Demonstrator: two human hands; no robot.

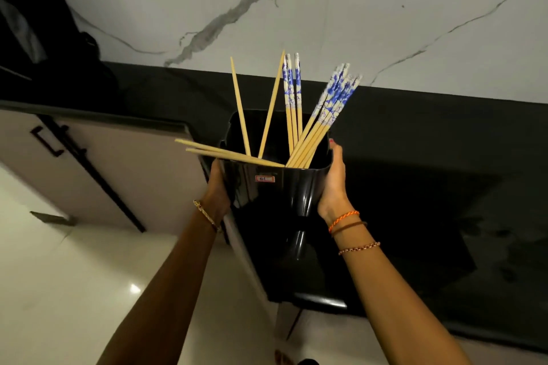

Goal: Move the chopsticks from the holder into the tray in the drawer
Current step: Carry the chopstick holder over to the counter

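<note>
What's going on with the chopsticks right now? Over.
Left hand and right hand grip the black holder by its sides. Chopsticks all in holder, none out yet. Drawer and tray not in view.

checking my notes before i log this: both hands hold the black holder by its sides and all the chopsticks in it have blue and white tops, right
Not quite. In the head view the left hand and right hand do hold the black holder by its sides, but only some chopsticks have blue and white tops; several plain wooden chopsticks are there too.
</note>
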